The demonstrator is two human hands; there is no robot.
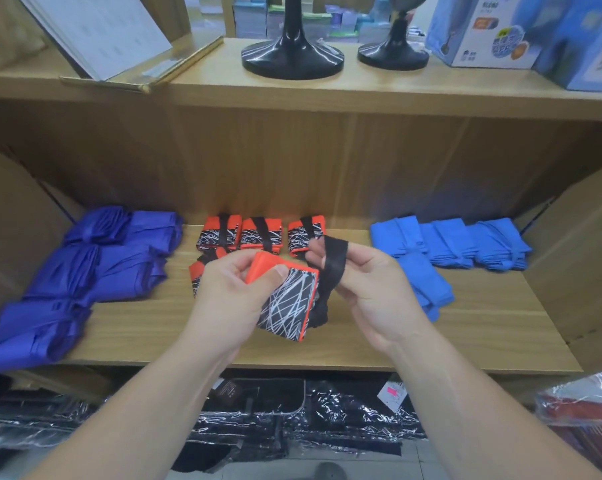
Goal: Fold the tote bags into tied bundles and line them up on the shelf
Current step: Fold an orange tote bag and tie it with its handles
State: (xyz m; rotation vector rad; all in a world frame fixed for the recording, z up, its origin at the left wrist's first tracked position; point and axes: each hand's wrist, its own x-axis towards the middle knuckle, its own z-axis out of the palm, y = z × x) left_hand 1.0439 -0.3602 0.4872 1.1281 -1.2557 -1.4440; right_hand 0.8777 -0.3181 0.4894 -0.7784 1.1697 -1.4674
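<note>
Shelf (483, 323): purple bundles (119, 271) left, orange bundles (258, 233) centre, blue bundles (448, 244) right.

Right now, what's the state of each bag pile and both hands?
Left hand: grips the folded bag.
Right hand: holds the strap.
Orange-and-black line-patterned folded tote bag: held above the wooden shelf, not yet tied.
Black fabric strap: looped over the right hand.
Matching orange-and-black bundles: tied, in a row at shelf back.
Purple fabric bundles: folded, lying at left.
Blue fabric bundles: folded, lying at right.
</note>
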